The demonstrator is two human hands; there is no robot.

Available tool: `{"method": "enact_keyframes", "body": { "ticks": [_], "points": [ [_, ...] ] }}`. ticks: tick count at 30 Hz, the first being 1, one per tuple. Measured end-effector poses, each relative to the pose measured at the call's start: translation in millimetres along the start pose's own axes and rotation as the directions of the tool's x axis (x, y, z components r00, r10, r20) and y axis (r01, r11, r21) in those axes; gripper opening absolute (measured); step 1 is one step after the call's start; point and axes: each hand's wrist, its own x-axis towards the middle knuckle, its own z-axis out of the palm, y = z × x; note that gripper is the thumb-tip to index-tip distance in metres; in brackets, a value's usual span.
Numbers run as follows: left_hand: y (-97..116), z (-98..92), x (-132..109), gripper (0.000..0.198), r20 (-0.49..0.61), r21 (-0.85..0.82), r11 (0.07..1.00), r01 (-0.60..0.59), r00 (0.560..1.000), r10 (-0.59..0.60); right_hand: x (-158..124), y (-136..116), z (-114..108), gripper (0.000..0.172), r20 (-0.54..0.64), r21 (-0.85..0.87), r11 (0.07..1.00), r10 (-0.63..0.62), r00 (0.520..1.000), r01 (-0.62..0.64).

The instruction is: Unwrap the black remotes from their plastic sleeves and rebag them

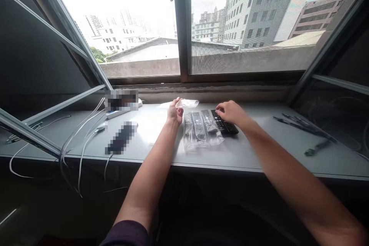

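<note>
My left hand is closed on a clear plastic bag, which sticks out to the right of the fingers. My right hand has its fingers curled together at the far end of a black remote control with pale buttons. This dark, unwrapped patch may be more than one remote lying side by side. Between my hands, several remote controls in clear plastic bags lie in a row on the desk, touching one another. My right fingers partly hide the unwrapped remote's far end.
The white desk runs below a window. On the left lie a blurred-out phone, white cables and a power strip. Dark cables lie at the right. A metal frame stands at the left.
</note>
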Motion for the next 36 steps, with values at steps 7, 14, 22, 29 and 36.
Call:
{"method": "enact_keyframes", "body": {
  "ticks": [7, 14, 22, 29, 36],
  "points": [
    [-2, -0.5, 2, 0.015, 0.001, 0.044, 0.999, -0.006, 1.0, 0.006, 0, -4, 0, 0.032, 0.061, -0.05, 0.994, 0.099, 0.993, -0.096],
    [-6, -0.2, 2, 0.014, 0.009, 0.079, 0.997, -0.005, 1.0, 0.004, 0, -9, 15, 0.032, 0.09, -0.192, 0.98, 0.068, 0.994, -0.05],
    [-7, 0.9, 0, 0.013, 0.001, 0.108, 0.994, -0.004, 1.0, 0.004, -1, -20, 19, 0.033, 0.088, -0.134, 0.988, 0.091, 0.992, -0.079],
    [-4, 5.5, -6, 0.006, -0.014, 0.116, 0.993, -0.004, 1.0, 0.005, 2, -26, 17, 0.05, 0.096, 0.039, 0.981, 0.187, 0.978, -0.191],
    [-1, 7.3, -11, 0.005, -0.026, 0.104, 0.995, -0.01, 1.0, 0.013, 7, -20, -2, 0.016, -0.003, 0.409, 0.864, 0.325, 0.946, -0.295]
  ]
}}
